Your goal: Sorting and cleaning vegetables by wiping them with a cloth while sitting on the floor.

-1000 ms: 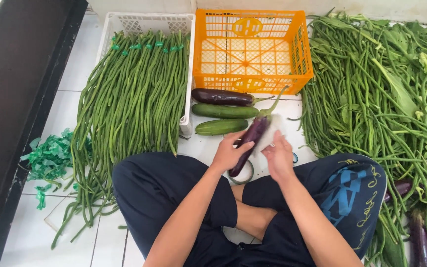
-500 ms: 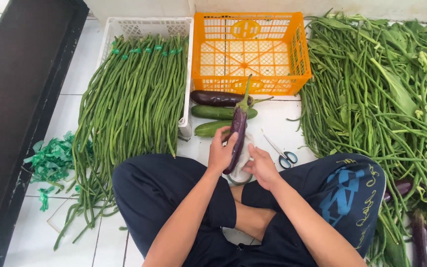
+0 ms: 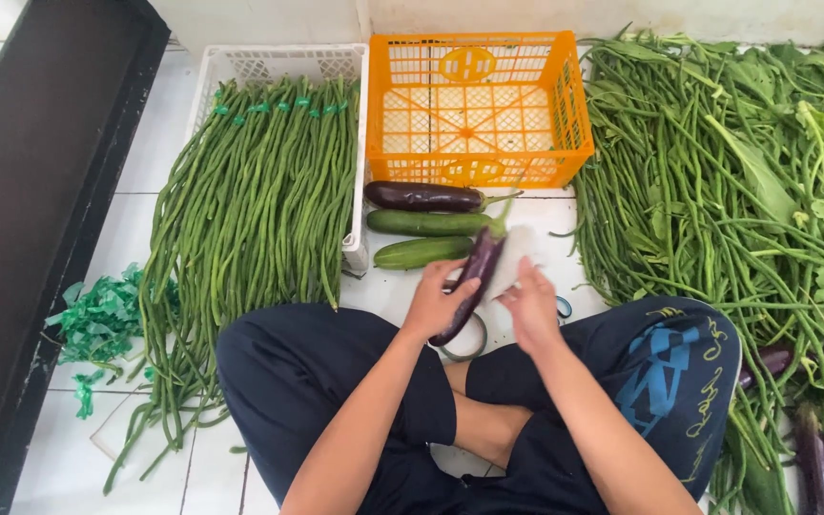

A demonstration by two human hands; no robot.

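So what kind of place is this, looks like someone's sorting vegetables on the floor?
Probably a produce packing or market prep spot, on a tiled floor. Heaps of long beans lie over a white crate, an orange crate stands empty, and the left hand holds an eggplant.

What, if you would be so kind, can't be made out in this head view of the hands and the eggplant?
- Eggplant: its lower middle is covered by the left hand.
- White sheet: partly behind the eggplant and the right hand; its material is unclear.
- Tape ring: half hidden under the left hand.
- Scissors: only a handle loop shows beside the right hand.
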